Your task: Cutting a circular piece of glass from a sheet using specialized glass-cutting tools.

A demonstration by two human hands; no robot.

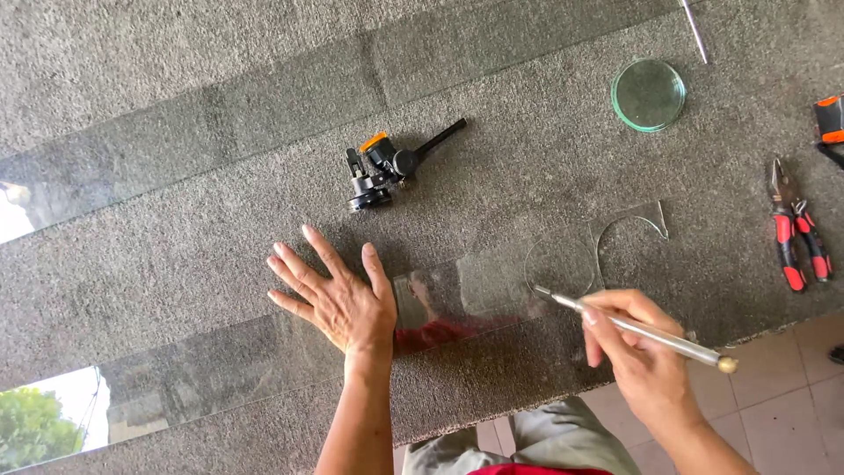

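Note:
My left hand (336, 295) lies flat, fingers spread, pressing on a long clear glass strip (220, 365) that runs across a grey carpeted table (176, 255). My right hand (646, 352) grips a slim metal glass cutter (633, 327) like a pen. Its tip touches the strip's right end, at the edge of a scored circle (560, 264). Just right of that, the strip ends in a curved cut-out with a thin glass remnant (635, 224).
A black suction tool with an orange button (387, 165) lies beyond my left hand. A round glass disc (648, 94), red-handled pliers (796, 236), a thin metal rod (694, 31) and an orange-black tool (829, 120) lie right. A second glass strip (290, 101) lies farther back. Tiled floor (782, 405) is below.

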